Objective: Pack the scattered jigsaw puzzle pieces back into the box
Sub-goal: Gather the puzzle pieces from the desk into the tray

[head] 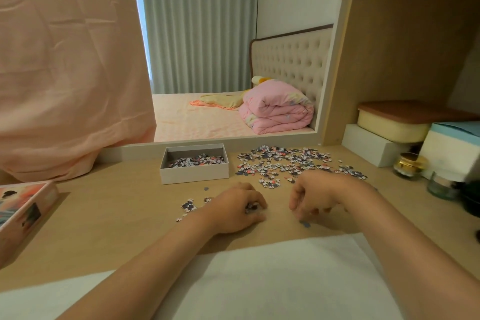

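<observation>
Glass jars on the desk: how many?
2. Gold-lidded jar by the white block at right; clear jar beside it, nearer the camera. Others may be hidden past the frame edge.

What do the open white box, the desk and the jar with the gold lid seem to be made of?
Box: probably white cardboard, matte, with thin straight walls. Desk: looks like light wood or laminate, smooth, faint grain. Jar: seemingly clear glass, shiny, with a gold metallic-looking lid.

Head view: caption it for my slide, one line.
Left hand grips gathered puzzle pieces; right hand hovers over a stray piece; white box part-filled, scattered pieces beyond.
</observation>
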`<action>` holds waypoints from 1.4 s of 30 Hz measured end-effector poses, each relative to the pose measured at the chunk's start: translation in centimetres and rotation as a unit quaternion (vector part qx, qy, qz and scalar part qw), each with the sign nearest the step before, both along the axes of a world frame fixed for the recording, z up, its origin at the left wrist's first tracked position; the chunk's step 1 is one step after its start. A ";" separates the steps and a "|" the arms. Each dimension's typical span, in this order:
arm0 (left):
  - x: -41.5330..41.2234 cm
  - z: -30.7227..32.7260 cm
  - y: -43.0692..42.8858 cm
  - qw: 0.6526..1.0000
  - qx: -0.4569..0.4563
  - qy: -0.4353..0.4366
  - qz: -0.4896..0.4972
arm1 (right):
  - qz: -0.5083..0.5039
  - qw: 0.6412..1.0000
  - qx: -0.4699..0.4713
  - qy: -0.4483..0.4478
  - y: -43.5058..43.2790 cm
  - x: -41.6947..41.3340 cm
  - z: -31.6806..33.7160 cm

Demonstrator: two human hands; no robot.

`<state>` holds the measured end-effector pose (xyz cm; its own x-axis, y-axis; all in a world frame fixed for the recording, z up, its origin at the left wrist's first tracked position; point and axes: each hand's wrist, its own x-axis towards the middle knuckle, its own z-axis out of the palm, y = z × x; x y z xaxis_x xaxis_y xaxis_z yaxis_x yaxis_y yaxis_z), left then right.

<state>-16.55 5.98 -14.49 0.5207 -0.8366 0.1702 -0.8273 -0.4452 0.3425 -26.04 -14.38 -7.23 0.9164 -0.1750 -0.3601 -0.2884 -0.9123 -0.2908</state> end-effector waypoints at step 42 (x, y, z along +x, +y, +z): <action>4.7 0.7 10.6 0.993 -0.001 0.077 0.088 | 0.075 0.974 0.094 -0.191 8.8 7.2 -5.0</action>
